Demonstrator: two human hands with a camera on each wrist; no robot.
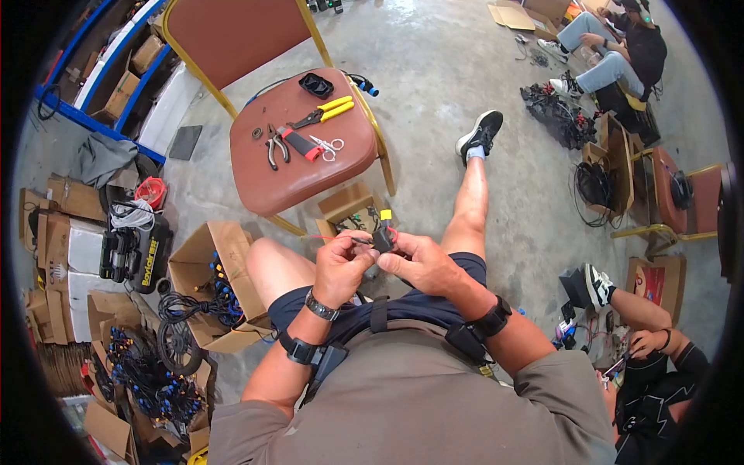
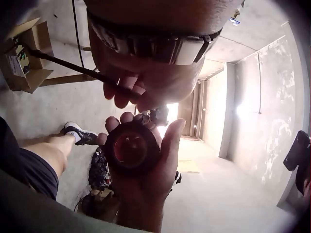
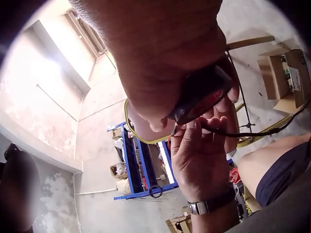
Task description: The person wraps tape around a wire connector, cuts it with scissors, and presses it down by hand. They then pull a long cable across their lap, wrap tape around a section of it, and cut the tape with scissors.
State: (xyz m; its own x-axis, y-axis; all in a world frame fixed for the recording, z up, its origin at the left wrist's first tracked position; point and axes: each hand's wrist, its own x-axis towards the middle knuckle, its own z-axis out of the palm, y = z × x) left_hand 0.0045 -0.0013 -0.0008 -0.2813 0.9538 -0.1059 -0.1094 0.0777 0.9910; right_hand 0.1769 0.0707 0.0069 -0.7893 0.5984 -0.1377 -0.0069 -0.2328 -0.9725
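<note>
In the head view a small black device (image 1: 383,239) with a yellow tag and a red part is held between the hands above the lap. The right hand (image 1: 422,265) grips its side; in the left wrist view the device (image 2: 130,148) shows a round black rim with a reddish face, resting in the right hand (image 2: 141,187). The left hand (image 1: 341,270) pinches at the device's near side, where a dark cable (image 3: 252,134) meets it in the right wrist view. That view shows the left hand's (image 3: 197,162) fingertips touching the device (image 3: 201,94). Exactly what the fingertips pinch is hidden.
A chair (image 1: 271,190) ahead bears pliers (image 1: 277,147), yellow-handled strippers (image 1: 322,112), scissors (image 1: 328,149) and a black item. Below it stands an open carton (image 1: 335,203). Cartons of cables (image 1: 225,252) lie left. Two people sit at the right, beside cartons and another chair (image 1: 674,190).
</note>
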